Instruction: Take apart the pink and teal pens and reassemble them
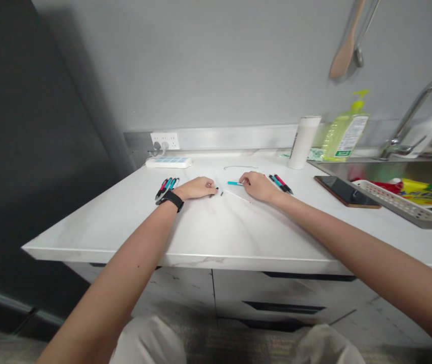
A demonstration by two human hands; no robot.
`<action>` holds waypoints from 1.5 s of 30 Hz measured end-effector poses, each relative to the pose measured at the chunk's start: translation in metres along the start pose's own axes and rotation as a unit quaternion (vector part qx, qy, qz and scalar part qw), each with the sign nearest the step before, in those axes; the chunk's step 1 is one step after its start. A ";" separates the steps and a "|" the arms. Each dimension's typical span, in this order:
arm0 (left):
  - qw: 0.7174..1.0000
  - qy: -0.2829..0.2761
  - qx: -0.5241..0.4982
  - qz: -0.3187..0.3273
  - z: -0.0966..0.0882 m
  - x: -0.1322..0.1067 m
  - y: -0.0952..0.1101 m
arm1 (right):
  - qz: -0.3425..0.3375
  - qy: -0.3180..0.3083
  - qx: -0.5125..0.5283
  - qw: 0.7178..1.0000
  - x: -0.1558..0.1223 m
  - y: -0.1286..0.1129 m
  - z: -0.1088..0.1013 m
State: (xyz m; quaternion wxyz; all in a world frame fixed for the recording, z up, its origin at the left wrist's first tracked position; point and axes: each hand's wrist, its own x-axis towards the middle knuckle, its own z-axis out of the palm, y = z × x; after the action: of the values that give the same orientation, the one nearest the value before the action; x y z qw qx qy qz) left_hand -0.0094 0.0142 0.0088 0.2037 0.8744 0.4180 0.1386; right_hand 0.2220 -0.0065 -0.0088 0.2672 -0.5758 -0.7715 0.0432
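Both my hands rest on a white countertop (216, 227). My left hand (197, 188), with a black watch on its wrist, lies curled with its fingertips at a small dark pen part (216, 191). My right hand (259, 185) pinches the end of a teal pen barrel (234, 183). A thin white refill (238, 196) lies on the counter between the hands. Several pens (166, 187) lie in a bunch left of my left hand, and a few more pens (281, 183) lie right of my right hand.
A white power strip (168, 162) and a thin wire (241, 167) lie near the wall. A white cylinder (304, 142), a green soap bottle (345, 130), a dark phone (347, 191), a sink with a basket (394, 199) and a tap (415, 108) stand to the right.
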 end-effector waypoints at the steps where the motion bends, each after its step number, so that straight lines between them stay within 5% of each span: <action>1: 1.000 0.002 -0.002 -0.002 0.000 0.000 0.000 | 0.026 0.015 0.056 0.998 0.002 -0.001 -0.001; 3: 1.000 0.005 -0.008 -0.007 0.000 -0.001 0.000 | 0.085 0.025 0.213 0.973 0.004 -0.003 -0.003; 7: 1.000 0.003 -0.010 -0.008 -0.001 -0.001 0.001 | 0.140 0.001 0.495 0.858 0.004 -0.007 -0.010; 10: 1.000 0.005 -0.010 -0.006 -0.001 -0.002 0.001 | 0.113 -0.006 0.596 0.795 0.003 -0.005 -0.019; 13: 1.000 0.005 -0.012 -0.009 -0.001 -0.002 0.000 | 0.097 0.019 0.624 0.775 0.003 -0.001 -0.030; 19: 1.000 -0.001 -0.013 -0.005 0.000 0.000 -0.005 | 0.072 0.063 0.574 0.813 0.004 0.001 -0.051; 22: 1.000 0.000 -0.004 -0.008 0.000 0.001 -0.006 | 0.062 0.075 0.577 0.811 0.004 -0.001 -0.053; 27: 1.000 0.019 -0.006 -0.024 0.000 0.001 -0.007 | 0.203 -0.027 0.553 0.808 0.004 -0.001 -0.036; 29: 0.999 0.019 -0.016 -0.037 0.000 0.001 -0.007 | 0.205 -0.038 0.539 0.816 0.003 0.000 -0.029; 37: 0.999 0.019 -0.027 -0.032 0.001 -0.001 -0.008 | 0.084 0.005 0.248 0.965 0.005 0.012 -0.008; 45: 0.999 0.033 0.020 0.015 0.001 0.001 -0.005 | -0.011 -0.047 0.061 0.997 0.001 0.012 -0.005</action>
State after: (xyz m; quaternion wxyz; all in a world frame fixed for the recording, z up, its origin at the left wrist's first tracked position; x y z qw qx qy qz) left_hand -0.0119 0.0179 0.0054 0.1704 0.8793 0.4142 0.1617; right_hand 0.2347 -0.0025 -0.0091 0.2658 -0.5468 -0.7857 0.1143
